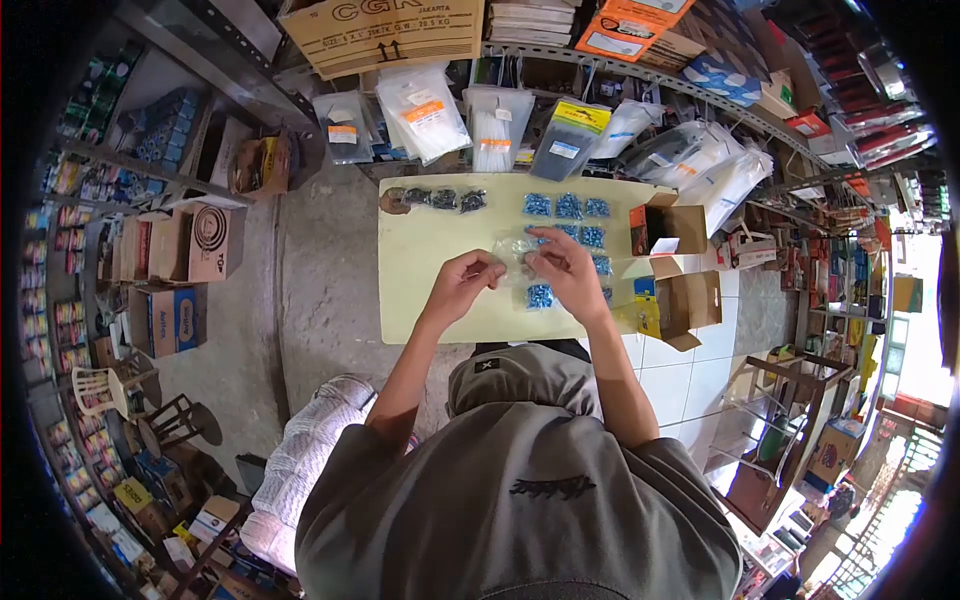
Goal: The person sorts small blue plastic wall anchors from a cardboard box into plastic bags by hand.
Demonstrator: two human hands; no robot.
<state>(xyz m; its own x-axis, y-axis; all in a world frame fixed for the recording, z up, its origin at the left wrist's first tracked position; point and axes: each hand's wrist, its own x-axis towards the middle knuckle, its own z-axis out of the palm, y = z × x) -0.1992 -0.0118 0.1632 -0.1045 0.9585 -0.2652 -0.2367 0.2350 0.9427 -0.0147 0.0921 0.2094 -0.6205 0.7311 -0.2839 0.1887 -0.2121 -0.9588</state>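
Observation:
Over the middle of the pale yellow table (430, 300), my left hand (465, 285) and my right hand (562, 270) hold a small clear plastic bag (513, 252) between them. The fingertips of my left hand are pinched at the bag's left side. My right hand's thumb and fingers grip its right side. What is inside the bag is too small to tell. Several small packs of blue pieces (568, 206) lie in rows behind and under my right hand, partly hidden by it. A row of small dark packs (445, 199) lies at the table's back left.
Two open cardboard boxes (688, 300) (686, 226) stand at the table's right edge. Clear bags (424, 112) hang from the shelf behind the table, under a large carton (385, 35). A white wrapped bundle (315, 450) lies on the floor at the left front.

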